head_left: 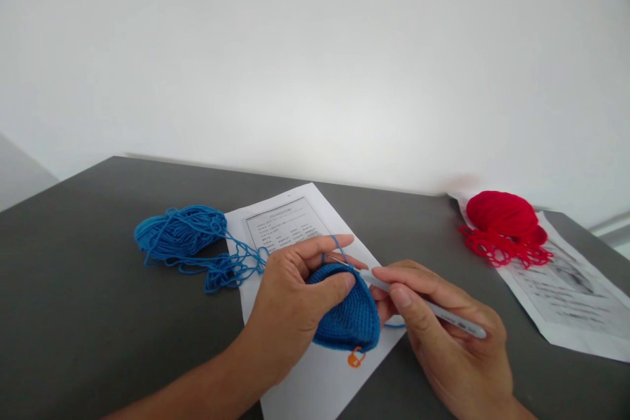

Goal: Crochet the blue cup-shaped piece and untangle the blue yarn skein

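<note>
The blue crocheted piece (344, 318) is in the person's left hand (300, 285), held above a printed sheet (305, 390) near the middle of the table (98, 295). That hand pinches it, thumb pressed on the near face and other fingers partly hidden behind. An orange clip (354, 359) hangs from its lower edge; if it snagged on a finger or the sheet, it could be tugged out of place.

The right hand (453, 335) pinches a crochet hook (455, 319) by its grey handle between thumb and fingers, with the thin metal end at the piece's upper edge. Whether the tip sits inside a loop is too small to tell. A tip that catches only part of the yarn could split it, and a careless pull could drop a loop.

A blue strand (339, 246) passes by the raised left forefinger; should it slide off, the tension would probably go slack and the stitches come out uneven. To the left, loose tangled yarn (229, 269) lies beside the blue ball (180, 233), and a knot there could jam the feed and jerk the work.

Well apart at the right, a red ball (502, 213) rests on another sheet (536, 315), its loose strands a lesser snagging risk.
</note>
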Motion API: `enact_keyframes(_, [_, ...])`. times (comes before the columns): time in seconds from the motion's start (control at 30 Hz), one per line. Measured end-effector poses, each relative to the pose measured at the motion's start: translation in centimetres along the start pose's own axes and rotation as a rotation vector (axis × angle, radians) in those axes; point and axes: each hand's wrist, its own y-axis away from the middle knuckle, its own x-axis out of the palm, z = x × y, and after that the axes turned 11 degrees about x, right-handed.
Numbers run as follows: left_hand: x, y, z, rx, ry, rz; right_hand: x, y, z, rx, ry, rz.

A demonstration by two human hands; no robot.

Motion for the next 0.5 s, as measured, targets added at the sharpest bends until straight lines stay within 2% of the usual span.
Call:
enact_keyframes(0.1, [0.1, 0.0, 0.0, 0.083, -0.075, -0.033, 0.1, 0.4, -0.4, 0.043, -0.087, -0.003])
enact_keyframes(0.17, [0.2, 0.0, 0.2, 0.128, -0.139, -0.069, 0.2, 0.6, -0.6, -0.005, -0.036, -0.027])
enact_keyframes(0.3, [0.5, 0.1, 0.8, 0.157, -0.189, -0.134, 0.2, 0.9, -0.6, -0.289, 0.288, -0.079])
enact_keyframes(0.4, [0.6, 0.1, 1.0, 0.121, -0.051, -0.147, 0.0, 1.1, -0.3, -0.438, 0.528, -0.034])
enact_keyframes(0.5, [0.4, 0.1, 0.8, 0.075, 0.114, -0.1, 0.0, 1.2, -0.1, -0.538, 0.683, -0.016])
